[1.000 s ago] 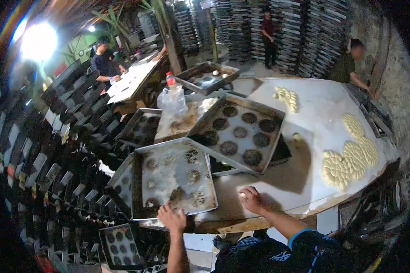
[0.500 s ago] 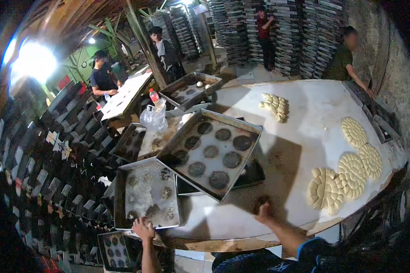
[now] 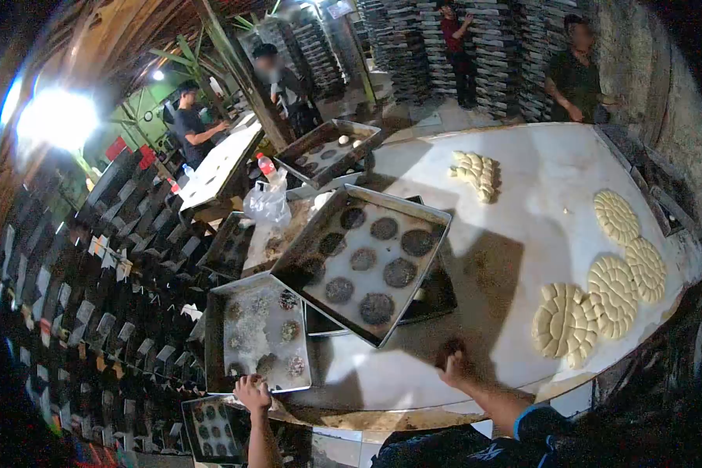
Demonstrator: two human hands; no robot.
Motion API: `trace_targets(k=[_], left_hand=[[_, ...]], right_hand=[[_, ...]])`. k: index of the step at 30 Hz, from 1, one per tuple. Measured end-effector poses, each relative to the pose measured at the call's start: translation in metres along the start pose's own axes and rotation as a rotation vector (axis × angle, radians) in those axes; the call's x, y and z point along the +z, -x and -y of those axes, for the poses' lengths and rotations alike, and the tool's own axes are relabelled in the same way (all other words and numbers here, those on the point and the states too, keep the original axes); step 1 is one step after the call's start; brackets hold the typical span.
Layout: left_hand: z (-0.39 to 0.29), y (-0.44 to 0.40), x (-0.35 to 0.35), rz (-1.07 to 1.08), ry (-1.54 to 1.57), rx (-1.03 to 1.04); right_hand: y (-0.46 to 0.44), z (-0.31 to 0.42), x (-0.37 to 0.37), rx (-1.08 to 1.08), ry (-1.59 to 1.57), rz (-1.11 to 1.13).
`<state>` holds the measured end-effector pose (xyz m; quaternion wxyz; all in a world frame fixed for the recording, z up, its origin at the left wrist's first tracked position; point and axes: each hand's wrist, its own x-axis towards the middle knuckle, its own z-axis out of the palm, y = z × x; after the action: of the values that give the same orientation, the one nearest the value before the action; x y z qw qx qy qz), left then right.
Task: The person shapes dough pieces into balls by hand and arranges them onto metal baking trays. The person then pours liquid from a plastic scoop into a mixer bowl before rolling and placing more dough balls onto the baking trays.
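- At the near left edge of the bench (image 3: pixel 522 195), the left hand (image 3: pixel 253 392) touches the near rim of a flour-streaked tray (image 3: pixel 246 343); whether its grip is clamped on the rim cannot be told.
- Right hand (image 3: pixel 454 368): above the bench's near part, in shadow; finger state and contents cannot be told.
- Marked tray (image 3: pixel 366 281): just beyond the flour-streaked tray, overlapping its far right corner in view; dark round marks cover its base.
- Dough rounds (image 3: pixel 612 296): four, grouped on the bench's right side, segmented on top.
- Dough cluster (image 3: pixel 474 175): toward the bench's far side, apart from the rounds.
- Plastic bag (image 3: pixel 267 204): left of the marked tray.
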<state>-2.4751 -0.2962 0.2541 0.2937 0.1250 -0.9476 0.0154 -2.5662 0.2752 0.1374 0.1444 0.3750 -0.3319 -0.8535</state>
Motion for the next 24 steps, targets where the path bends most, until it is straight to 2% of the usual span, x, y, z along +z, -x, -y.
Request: trace_targets(k=[1, 3, 5, 6, 9, 10, 11, 12, 13, 15, 16, 18, 19, 20, 22, 23, 24], left_hand=[[0.002, -0.001, 0.000, -0.005, -0.009, -0.001], [0.020, 0.006, 0.018, -0.174, -0.054, 0.036], [0.013, 0.006, 0.012, -0.141, 0.004, -0.011], [0.004, 0.002, 0.003, -0.114, -0.029, -0.012], [0.001, 0.000, -0.002, -0.091, -0.088, -0.026], [-0.006, -0.004, -0.008, -0.090, -0.037, -0.028], [-0.009, -0.008, -0.016, 0.049, -0.009, -0.074], [-0.006, -0.005, -0.013, 0.028, 0.007, -0.063], [-0.002, -0.007, -0.008, 0.000, 0.018, -0.045], [-0.015, -0.013, -0.022, 0.052, 0.012, -0.096], [-0.015, -0.013, -0.021, 0.064, 0.013, -0.110], [-0.011, -0.009, -0.017, 0.091, 0.027, -0.139], [-0.011, -0.008, -0.015, 0.101, 0.043, -0.151], [-0.016, -0.010, -0.019, 0.041, 0.028, -0.116], [-0.014, -0.007, -0.015, 0.038, 0.094, -0.124], [-0.020, -0.014, -0.024, 0.044, 0.128, -0.118], [-0.020, -0.013, -0.026, 0.079, 0.097, -0.119]], right_hand=[[0.020, -0.005, 0.010, 0.311, -0.801, -0.219], [0.034, -0.004, 0.029, 0.902, -2.409, -0.710], [0.004, 0.043, 0.041, 1.370, -2.111, -0.757], [-0.009, 0.030, 0.053, 1.320, -2.407, -0.406], [-0.111, 0.093, -0.015, 1.682, -2.788, -0.006], [-0.104, 0.078, -0.021, 1.613, -2.823, 0.122], [-0.073, 0.048, -0.013, 1.317, -2.824, 0.199], [-0.022, -0.006, 0.010, 0.869, -2.782, 0.264], [0.017, -0.039, 0.026, 0.512, -2.706, 0.243], [0.045, -0.041, 0.049, 0.322, -2.433, 0.106], [0.037, -0.023, 0.053, 0.305, -2.435, 0.089], [0.015, 0.026, 0.060, 1.039, -2.883, -0.018], [0.002, 0.037, 0.056, 1.477, -3.030, -0.072], [-0.015, 0.034, 0.051, 1.460, -3.034, -0.066], [-0.037, 0.024, 0.046, 1.992, -2.944, -0.009], [-0.030, 0.019, 0.036, 1.980, -2.935, 0.002], [-0.021, 0.014, 0.022, 1.768, -2.901, 0.198]])
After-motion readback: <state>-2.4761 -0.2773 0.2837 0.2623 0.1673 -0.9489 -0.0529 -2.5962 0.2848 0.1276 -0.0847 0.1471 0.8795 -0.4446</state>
